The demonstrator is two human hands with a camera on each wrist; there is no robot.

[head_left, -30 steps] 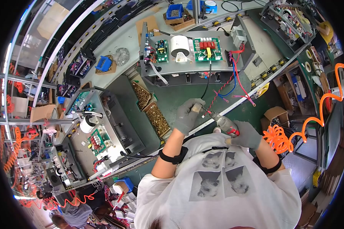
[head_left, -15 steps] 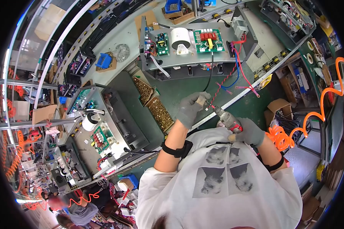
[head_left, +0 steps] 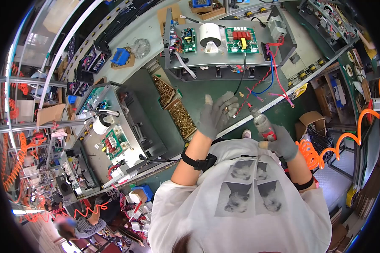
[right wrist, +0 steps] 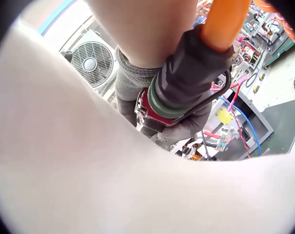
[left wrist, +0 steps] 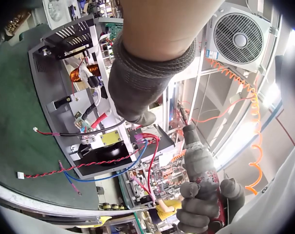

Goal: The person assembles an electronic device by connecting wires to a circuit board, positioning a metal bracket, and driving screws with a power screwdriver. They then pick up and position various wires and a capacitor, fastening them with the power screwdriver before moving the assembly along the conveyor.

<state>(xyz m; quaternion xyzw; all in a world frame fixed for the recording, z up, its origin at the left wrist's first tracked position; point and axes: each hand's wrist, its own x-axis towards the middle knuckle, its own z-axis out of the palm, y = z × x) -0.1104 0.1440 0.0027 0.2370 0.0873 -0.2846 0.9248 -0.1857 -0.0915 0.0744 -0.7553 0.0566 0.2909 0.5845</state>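
In the head view, my gloved left hand [head_left: 216, 116] is spread with thumb and fingers apart, and small brass-coloured bits show on it. My gloved right hand [head_left: 283, 143] grips a powered screwdriver [head_left: 264, 125] with a grey and red body, its tip pointing toward the left hand. In the left wrist view, the driver [left wrist: 200, 158] stands nose up in the right fingers, while the left fingertips are hidden behind the glove. Beyond the hands sits a metal chassis [head_left: 190, 63]. From it hang a black cable [head_left: 242, 78], a red twisted wire [head_left: 253, 88] and a blue wire [head_left: 271, 80].
Boxes of brass-coloured screws [head_left: 182, 119] lie left of the hands on the green surface. Another chassis [head_left: 128, 130] stands farther left. An orange coiled hose [head_left: 310, 154] hangs at right, and a metal rail [head_left: 274, 100] runs along the bench edge.
My left hand was curled close to the driver's tip and has now spread its fingers. The driver, still gripped by my right hand, has drawn apart from it to the right.
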